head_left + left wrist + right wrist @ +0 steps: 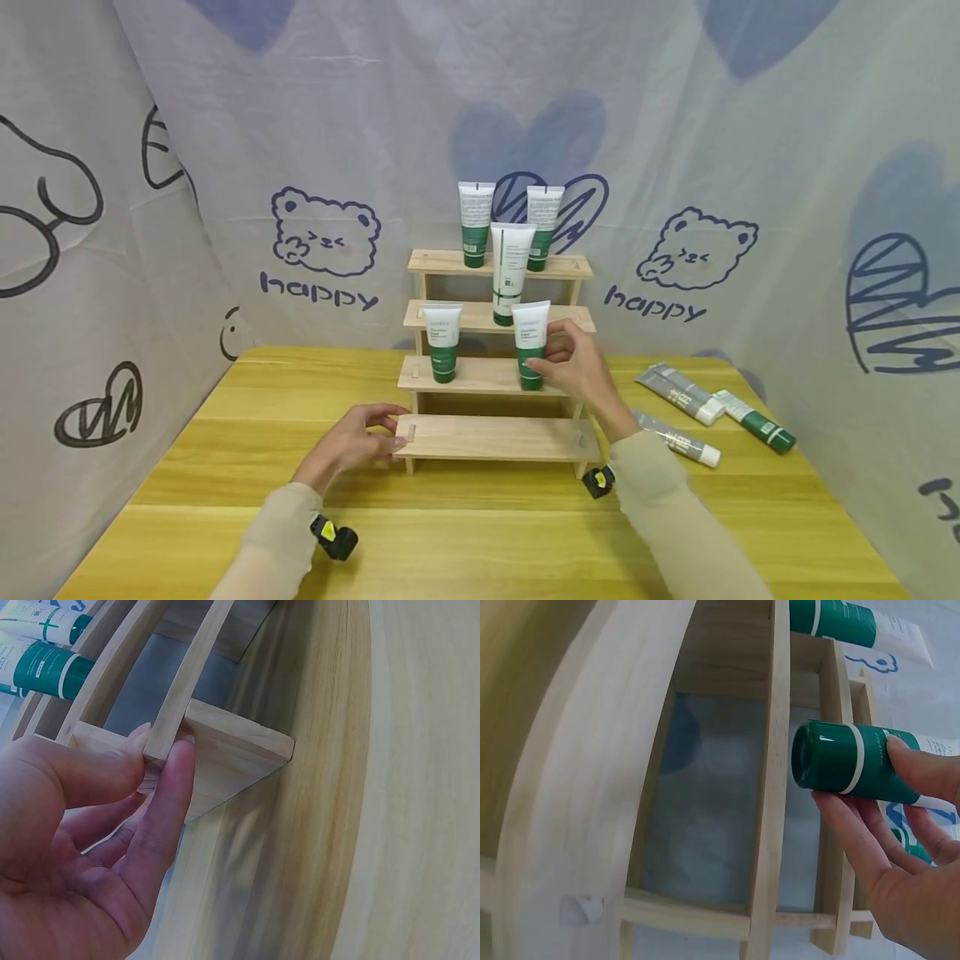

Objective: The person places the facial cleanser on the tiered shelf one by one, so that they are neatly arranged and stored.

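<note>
Soft shadows, dimmer wrist views.

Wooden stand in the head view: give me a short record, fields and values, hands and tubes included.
left hand: pinches left end of the bottom step of the wooden stand
right hand: grips a green-and-white tube at second step's right
top step: two tubes
third step: one longer tube
second step, left: another tube
table, right: gray tubes, one loose green-ended tube

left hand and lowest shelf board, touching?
Touching: the left wrist view plainly shows the left hand pinching the end of the lowest shelf board.
</note>
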Demonstrator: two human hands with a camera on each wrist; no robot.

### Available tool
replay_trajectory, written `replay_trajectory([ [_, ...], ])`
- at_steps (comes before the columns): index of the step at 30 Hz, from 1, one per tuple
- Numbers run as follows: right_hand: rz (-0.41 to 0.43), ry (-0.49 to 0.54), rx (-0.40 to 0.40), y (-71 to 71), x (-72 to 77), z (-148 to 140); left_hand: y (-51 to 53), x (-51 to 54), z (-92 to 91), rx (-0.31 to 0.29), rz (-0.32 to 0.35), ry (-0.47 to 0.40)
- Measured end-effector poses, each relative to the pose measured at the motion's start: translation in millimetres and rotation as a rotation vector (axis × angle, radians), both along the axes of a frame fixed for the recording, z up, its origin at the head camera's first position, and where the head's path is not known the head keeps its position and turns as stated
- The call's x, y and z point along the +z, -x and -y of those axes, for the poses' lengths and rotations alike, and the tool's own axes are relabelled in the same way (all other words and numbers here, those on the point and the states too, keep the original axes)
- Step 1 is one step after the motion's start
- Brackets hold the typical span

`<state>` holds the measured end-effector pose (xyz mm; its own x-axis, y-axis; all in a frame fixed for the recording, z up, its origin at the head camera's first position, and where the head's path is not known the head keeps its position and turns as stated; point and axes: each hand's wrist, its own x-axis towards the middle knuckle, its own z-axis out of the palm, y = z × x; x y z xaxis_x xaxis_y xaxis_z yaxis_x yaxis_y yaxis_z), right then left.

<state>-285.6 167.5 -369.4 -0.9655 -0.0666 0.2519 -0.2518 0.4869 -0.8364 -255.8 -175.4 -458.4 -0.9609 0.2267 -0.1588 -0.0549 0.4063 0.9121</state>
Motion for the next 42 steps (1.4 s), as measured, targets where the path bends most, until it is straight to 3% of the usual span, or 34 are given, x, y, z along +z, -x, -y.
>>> replay_trajectory([
  [19,-0.009,0.096,-0.005,6.3,-9.8,31.7,0.1,0.2,0.4,0.001,0.002,-0.019],
  [42,-0.002,0.075,-0.009,7.6,-15.3,37.9,0.4,-1.5,-0.4,-0.035,-0.014,-0.022],
])
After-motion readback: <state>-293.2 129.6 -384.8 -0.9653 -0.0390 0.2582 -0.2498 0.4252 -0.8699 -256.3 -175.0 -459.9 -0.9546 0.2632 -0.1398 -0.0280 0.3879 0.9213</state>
